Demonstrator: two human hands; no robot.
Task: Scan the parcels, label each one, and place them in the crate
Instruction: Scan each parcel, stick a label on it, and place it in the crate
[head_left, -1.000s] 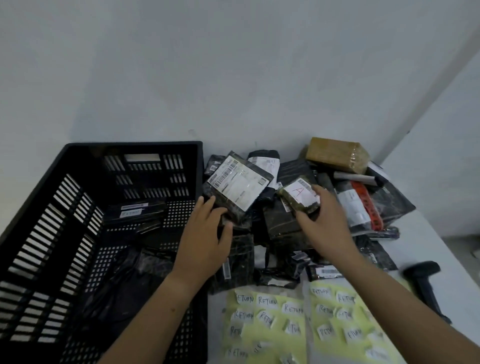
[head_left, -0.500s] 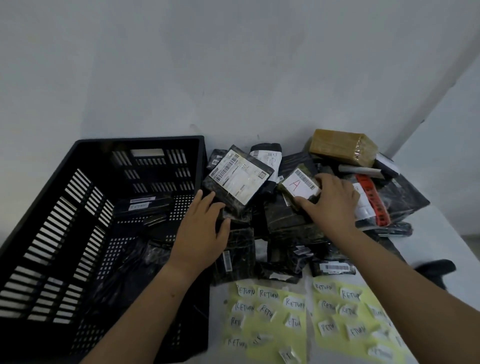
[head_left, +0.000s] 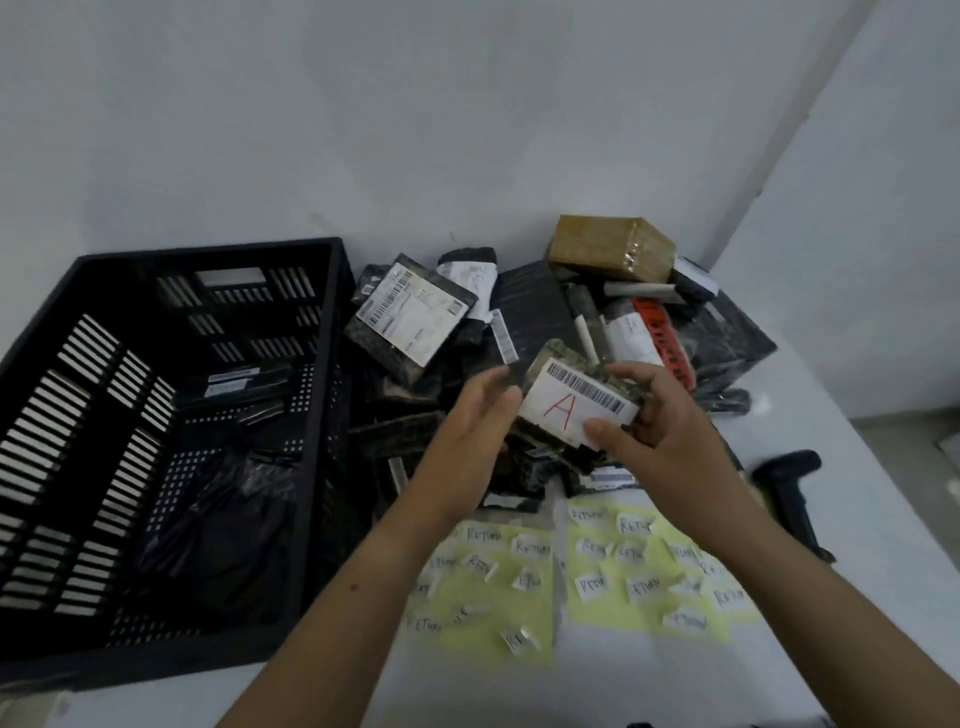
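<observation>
Holding entry: one small parcel (head_left: 576, 405), white label bearing a barcode and a red A, is sitting at centre frame just above the parcel pile (head_left: 535, 306).

- The right hand (head_left: 670, 436) is pinching it, thumb lying on the label's near edge and fingers curling over the far edge, with the barcode showing uncovered between them.
- The left hand (head_left: 467, 436) is hovering with its fingers straight, just beside the parcel's left edge. Blur is hiding whether they are touching it.
- Step judged: presenting for scanning. The scanner (head_left: 789, 483) is lying untouched at right of frame.
- Advice: pass the parcel to the left hand, keeping the barcode flat, face up and clear of thumbs.
- The RETURN label sheets (head_left: 649, 571) are lying at lower centre and the crate (head_left: 208, 249) at left.
</observation>
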